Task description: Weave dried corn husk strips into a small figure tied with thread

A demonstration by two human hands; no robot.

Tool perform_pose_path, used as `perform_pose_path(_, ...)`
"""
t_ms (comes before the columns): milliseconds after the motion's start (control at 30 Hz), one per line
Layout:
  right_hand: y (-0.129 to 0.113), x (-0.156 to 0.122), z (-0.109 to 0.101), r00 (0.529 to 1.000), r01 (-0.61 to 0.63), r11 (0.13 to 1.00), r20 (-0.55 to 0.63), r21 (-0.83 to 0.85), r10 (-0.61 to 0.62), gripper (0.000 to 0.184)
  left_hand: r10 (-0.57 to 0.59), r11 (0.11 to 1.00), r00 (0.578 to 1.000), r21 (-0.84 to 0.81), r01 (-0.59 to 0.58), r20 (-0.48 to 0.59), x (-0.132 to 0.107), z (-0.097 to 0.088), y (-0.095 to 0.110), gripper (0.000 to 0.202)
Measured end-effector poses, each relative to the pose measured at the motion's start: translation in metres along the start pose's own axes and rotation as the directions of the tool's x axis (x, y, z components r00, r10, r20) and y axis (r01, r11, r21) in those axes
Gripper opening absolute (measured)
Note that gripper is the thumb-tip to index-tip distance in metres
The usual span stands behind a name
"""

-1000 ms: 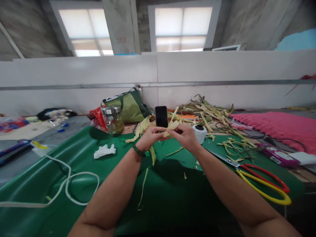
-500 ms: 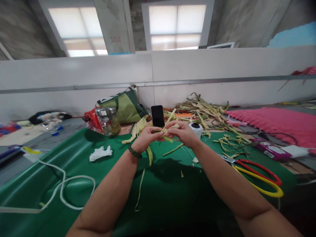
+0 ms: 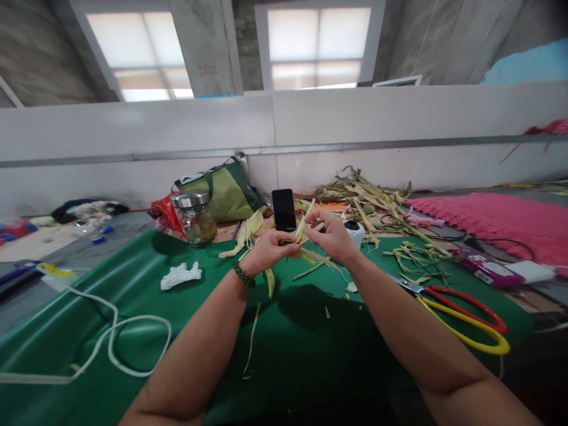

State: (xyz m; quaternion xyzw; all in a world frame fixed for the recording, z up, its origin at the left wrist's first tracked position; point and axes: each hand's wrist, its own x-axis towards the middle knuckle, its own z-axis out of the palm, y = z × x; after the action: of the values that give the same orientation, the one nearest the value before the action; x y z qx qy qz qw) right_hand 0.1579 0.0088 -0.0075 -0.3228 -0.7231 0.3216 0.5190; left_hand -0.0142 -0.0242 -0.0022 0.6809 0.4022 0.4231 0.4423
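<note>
My left hand (image 3: 270, 251), with a green bead bracelet at the wrist, pinches a bundle of pale corn husk strips (image 3: 303, 222) between thumb and fingers. One strip stands up from the pinch and others trail to the right. Close on the right, my right hand (image 3: 332, 235) has its thumb and fingers bent around a small tan piece of husk, partly hidden by the fingers. Both hands are held above the green mat (image 3: 310, 355). Behind them stands a black phone (image 3: 284, 209); a white thread spool (image 3: 354, 233) is just beyond my right hand.
Red-and-yellow-handled scissors (image 3: 464, 316) lie by my right forearm. Husk scraps (image 3: 415, 260) and a husk pile (image 3: 364, 195) sit at the back right. To the left are a glass jar (image 3: 195, 222), green bag (image 3: 228, 192), crumpled tissue (image 3: 180, 276) and white cable (image 3: 113, 331).
My right hand has drawn slightly to the right, away from my left, and its fingers have lifted. A husk strip now shows stretching rightward below the right hand. The left hand has barely moved.
</note>
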Motion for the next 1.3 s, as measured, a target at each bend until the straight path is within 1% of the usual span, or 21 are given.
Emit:
perform_pose_path(67,0.003,0.003,0.0,0.994,-0.109,0.988,0.005,0.11,0.109,0.021,-0.028,0.999,0.999,-0.04,0.027,-0.025,0.0,0.0,0.0,0.019)
perform_pose_path(133,0.005,0.006,-0.003,0.979,-0.201,0.955,0.016,0.216,0.203,0.025,-0.094,0.982,0.993,-0.17,0.081,-0.07,0.0,-0.002,0.0,0.022)
perform_pose_path(200,0.003,0.007,-0.009,0.966,-0.258,0.932,0.102,0.256,0.239,0.028,-0.158,0.942,0.984,-0.31,0.127,-0.078,0.0,-0.005,0.001,0.025)
perform_pose_path(233,0.001,0.007,-0.013,0.956,-0.272,0.93,0.183,0.249,0.23,0.029,-0.174,0.92,0.982,-0.368,0.137,-0.069,0.0,-0.007,0.002,0.026)
perform_pose_path(300,-0.004,0.005,-0.02,0.923,-0.253,0.939,0.349,0.234,0.162,0.032,-0.181,0.879,0.982,-0.458,0.136,-0.057,0.0,-0.011,0.003,0.026)
perform_pose_path(367,-0.008,0.001,-0.023,0.902,-0.183,0.952,0.427,0.244,0.063,0.031,-0.183,0.851,0.981,-0.51,0.125,-0.066,0.0,-0.013,0.005,0.025)
perform_pose_path(433,-0.009,-0.002,-0.02,0.91,-0.097,0.962,0.413,0.255,-0.017,0.025,-0.185,0.85,0.979,-0.514,0.115,-0.088,0.0,-0.015,0.005,0.025)
perform_pose_path(533,-0.009,-0.005,-0.008,0.929,0.024,0.975,0.355,0.222,-0.104,0.018,-0.162,0.885,0.98,-0.456,0.093,-0.115,0.001,-0.013,0.004,0.024)
perform_pose_path(600,-0.009,-0.006,-0.001,0.944,0.109,0.974,0.287,0.198,-0.164,0.016,-0.123,0.925,0.98,-0.376,0.056,-0.156,0.002,-0.009,0.002,0.023)
perform_pose_path(667,-0.009,-0.005,0.003,0.954,0.17,0.969,0.218,0.181,-0.208,0.02,-0.05,0.97,0.973,-0.243,-0.007,-0.227,0.003,-0.004,0.001,0.021)
perform_pose_path(700,-0.009,-0.005,0.004,0.958,0.171,0.969,0.201,0.176,-0.205,0.023,-0.001,0.986,0.965,-0.161,-0.042,-0.261,0.003,-0.002,0.001,0.02)
perform_pose_path(767,-0.006,-0.003,0.005,0.966,0.126,0.98,0.205,0.157,-0.157,0.028,0.083,0.996,0.952,-0.017,-0.092,-0.293,0.003,0.001,0.0,0.017)
perform_pose_path(833,-0.002,-0.001,0.003,0.974,0.095,0.991,0.198,0.09,-0.111,0.029,0.12,0.993,0.947,0.034,-0.115,-0.297,0.003,0.001,0.0,0.015)
perform_pose_path(867,0.0,-0.001,0.003,0.976,0.115,0.993,0.184,0.033,-0.119,0.029,0.121,0.993,0.949,0.027,-0.118,-0.291,0.002,0.001,0.001,0.015)
perform_pose_path(933,0.005,0.0,0.002,0.967,0.212,0.972,0.169,-0.105,-0.192,0.026,0.103,0.994,0.961,-0.012,-0.11,-0.256,0.001,0.001,0.002,0.013)
perform_pose_path(1000,0.008,-0.001,0.004,0.939,0.329,0.917,0.182,-0.228,-0.292,0.026,0.088,0.994,0.974,-0.043,-0.099,-0.208,0.0,0.0,0.003,0.012)
perform_pose_path(1100,0.007,-0.004,0.007,0.897,0.439,0.839,0.198,-0.321,-0.394,0.028,0.1,0.993,0.977,-0.037,-0.109,-0.188,0.0,0.002,0.004,0.016)
perform_pose_path(1167,0.005,-0.006,0.009,0.891,0.452,0.83,0.206,-0.327,-0.404,0.028,0.123,0.991,0.972,-0.02,-0.129,-0.201,0.0,0.002,0.003,0.021)
perform_pose_path(1200,0.004,-0.006,0.009,0.901,0.43,0.845,0.201,-0.317,-0.384,0.028,0.132,0.99,0.97,-0.012,-0.138,-0.204,0.0,0.002,0.002,0.023)
perform_pose_path(1233,0.004,-0.006,0.009,0.921,0.384,0.874,0.194,-0.297,-0.339,0.026,0.14,0.989,0.967,-0.009,-0.145,-0.21,0.001,0.002,0.002,0.024)
perform_pose_path(1300,0.003,-0.005,0.007,0.964,0.226,0.951,0.186,-0.209,-0.188,0.024,0.145,0.989,0.965,-0.004,-0.15,-0.22,0.0,0.0,0.002,0.025)
